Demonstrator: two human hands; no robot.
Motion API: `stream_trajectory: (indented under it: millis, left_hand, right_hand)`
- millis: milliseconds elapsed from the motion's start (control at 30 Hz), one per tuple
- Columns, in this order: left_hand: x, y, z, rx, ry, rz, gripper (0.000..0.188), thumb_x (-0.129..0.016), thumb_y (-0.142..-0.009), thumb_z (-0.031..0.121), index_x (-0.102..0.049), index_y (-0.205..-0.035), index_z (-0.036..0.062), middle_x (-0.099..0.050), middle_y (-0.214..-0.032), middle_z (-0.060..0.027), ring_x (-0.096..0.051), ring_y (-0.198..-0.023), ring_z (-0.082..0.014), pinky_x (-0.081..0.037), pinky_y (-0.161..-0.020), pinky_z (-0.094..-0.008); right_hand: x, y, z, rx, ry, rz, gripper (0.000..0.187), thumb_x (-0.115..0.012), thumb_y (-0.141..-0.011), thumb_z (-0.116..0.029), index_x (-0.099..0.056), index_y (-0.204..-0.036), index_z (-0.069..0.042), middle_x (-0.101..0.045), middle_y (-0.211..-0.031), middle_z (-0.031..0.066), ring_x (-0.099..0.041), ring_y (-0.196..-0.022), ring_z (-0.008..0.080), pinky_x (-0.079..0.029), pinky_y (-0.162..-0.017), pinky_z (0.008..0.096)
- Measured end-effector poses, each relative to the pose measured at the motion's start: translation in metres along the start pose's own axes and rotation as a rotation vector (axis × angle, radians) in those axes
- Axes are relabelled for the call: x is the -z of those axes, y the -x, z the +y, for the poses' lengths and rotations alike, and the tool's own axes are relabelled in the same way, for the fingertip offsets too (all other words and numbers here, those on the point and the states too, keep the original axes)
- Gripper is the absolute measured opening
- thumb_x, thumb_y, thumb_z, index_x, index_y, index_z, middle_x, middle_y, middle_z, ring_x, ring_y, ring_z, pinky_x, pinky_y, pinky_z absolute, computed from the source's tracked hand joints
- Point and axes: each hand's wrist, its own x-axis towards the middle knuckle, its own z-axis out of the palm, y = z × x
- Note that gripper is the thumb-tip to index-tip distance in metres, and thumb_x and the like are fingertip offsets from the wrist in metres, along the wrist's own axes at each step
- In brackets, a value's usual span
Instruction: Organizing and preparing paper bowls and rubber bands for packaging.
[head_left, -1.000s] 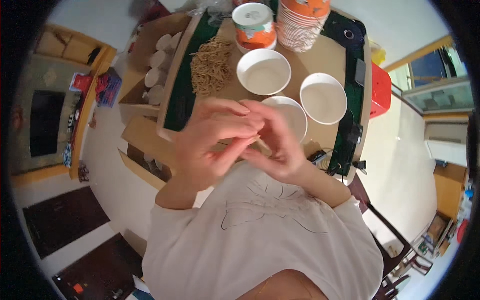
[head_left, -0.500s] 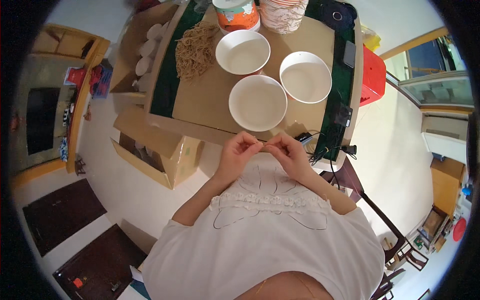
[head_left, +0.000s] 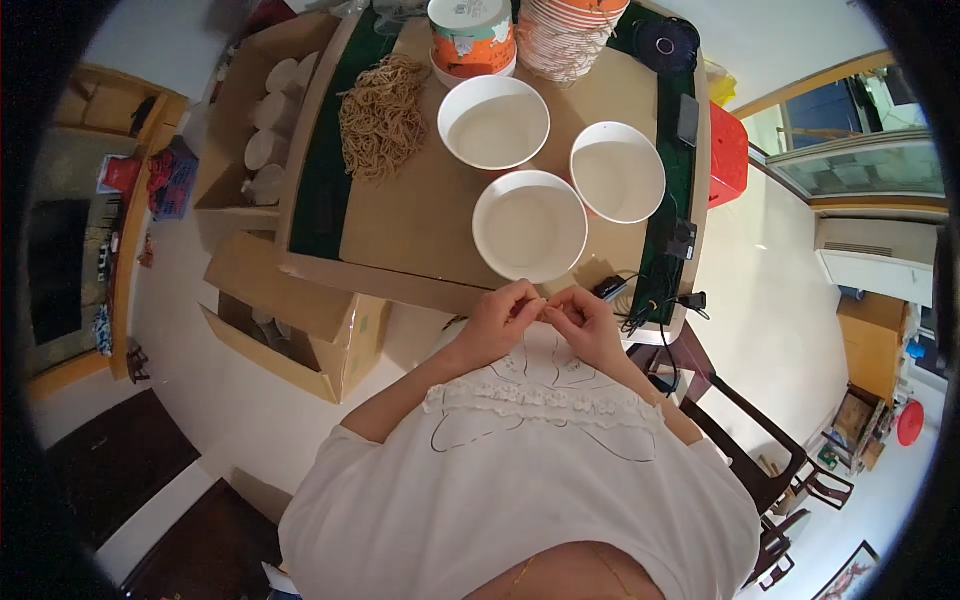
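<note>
My left hand (head_left: 505, 318) and my right hand (head_left: 584, 322) meet at the near edge of the table, fingertips pinched close together. Whatever thin thing they hold between them is too small to make out. Just beyond them stands a white paper tub (head_left: 530, 228) with its open top up. Two more open tubs, one behind it (head_left: 494, 124) and one to the right (head_left: 617, 174), make a close group with it. A heap of tan, string-like loops (head_left: 384, 118) lies on the cardboard to the left.
At the back are an upside-down orange-printed tub (head_left: 473, 40) and a tall stack of tubs (head_left: 566, 45) wrapped with cord. A phone (head_left: 687, 120) and black cables (head_left: 655, 303) lie along the right edge. Opened cartons (head_left: 330, 335) stand on the floor at left.
The whole view has shifted a little, so the table's contents sit lower in it. Both hands stay pinched together in front of the tubs, their fingers slightly rearranged.
</note>
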Motion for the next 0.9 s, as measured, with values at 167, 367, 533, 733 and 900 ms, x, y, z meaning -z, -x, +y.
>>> stream_trajectory:
  millis: [167,367,533,733,900]
  left_hand:
    - [0.019,-0.001,-0.004,-0.017,0.016,-0.051,0.01,-0.058,-0.084,0.008,-0.056,-0.083,-0.0012,-0.059,-0.073,-0.0047,-0.053,-0.067,-0.0084,-0.046,-0.062,-0.0246]
    - [0.013,-0.024,-0.024,-0.015,-0.042,-0.104,0.01,-0.06,-0.082,0.009,-0.058,-0.083,-0.0005,-0.06,-0.074,-0.0057,-0.055,-0.067,-0.01,-0.047,-0.063,-0.026]
    - [0.002,-0.077,-0.039,-0.416,-0.324,0.076,0.008,-0.06,-0.076,0.01,-0.06,-0.082,0.0044,-0.058,-0.077,-0.0099,-0.055,-0.075,-0.0289,-0.045,-0.064,-0.0365]
    - [-0.011,-0.102,-0.052,-0.441,-0.531,0.104,0.005,-0.06,-0.072,0.012,-0.062,-0.077,0.0093,-0.058,-0.077,-0.0069,-0.054,-0.079,-0.0256,-0.047,-0.068,-0.0359]
    - [-0.015,-0.103,-0.055,-0.409,-0.592,0.051,0.01,-0.062,-0.072,0.012,-0.063,-0.081,0.0081,-0.058,-0.082,-0.007,-0.054,-0.082,-0.0267,-0.046,-0.07,-0.0366]
  right_hand:
    - [-0.012,0.005,-0.015,-0.102,0.105,0.043,0.007,-0.063,-0.081,-0.008,-0.063,-0.085,-0.002,-0.049,-0.06,-0.0066,-0.037,-0.053,0.0007,-0.03,-0.047,0.0183]
    - [0.0,0.0,0.021,-0.151,0.069,0.272,0.009,-0.062,-0.082,-0.01,-0.064,-0.085,-0.003,-0.05,-0.061,-0.0064,-0.038,-0.054,0.0009,-0.03,-0.048,0.0174]
    - [0.028,-0.03,0.063,-0.362,-0.271,0.436,0.012,-0.062,-0.083,-0.014,-0.061,-0.086,-0.002,-0.053,-0.067,-0.0016,-0.043,-0.053,0.0045,-0.035,-0.048,0.0191]
    - [0.034,-0.047,0.073,-0.427,-0.39,0.376,0.014,-0.061,-0.084,-0.014,-0.06,-0.092,-0.003,-0.06,-0.079,0.0021,-0.057,-0.066,0.0092,-0.045,-0.055,0.0209]
    - [0.033,-0.051,0.069,-0.44,-0.489,0.319,0.013,-0.059,-0.086,-0.014,-0.06,-0.094,-0.004,-0.061,-0.085,0.0024,-0.059,-0.075,0.0106,-0.048,-0.06,0.0218]
